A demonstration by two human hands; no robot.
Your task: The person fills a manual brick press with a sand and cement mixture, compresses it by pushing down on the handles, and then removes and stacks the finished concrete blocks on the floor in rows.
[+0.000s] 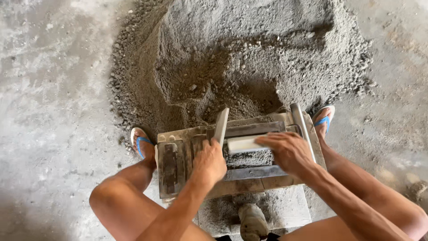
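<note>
Two hands on a metal block mould [240, 151], squatting, mix pile [249, 58] beyond.
Left hand [208, 161] clamped on upright flat plate [220, 127]; right hand [289, 151] closed on pale bar [243, 143] across the packed cavity. Wrists bent down, elbows between knees. Risk: plate tilting, so fingers could pinch against the frame.

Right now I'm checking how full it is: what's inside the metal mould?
Inside the metal mould, grey gritty mix fills the open cavity. The right hand presses a pale block over it; the left hand covers the part beside it, so the depth is hidden.
</note>
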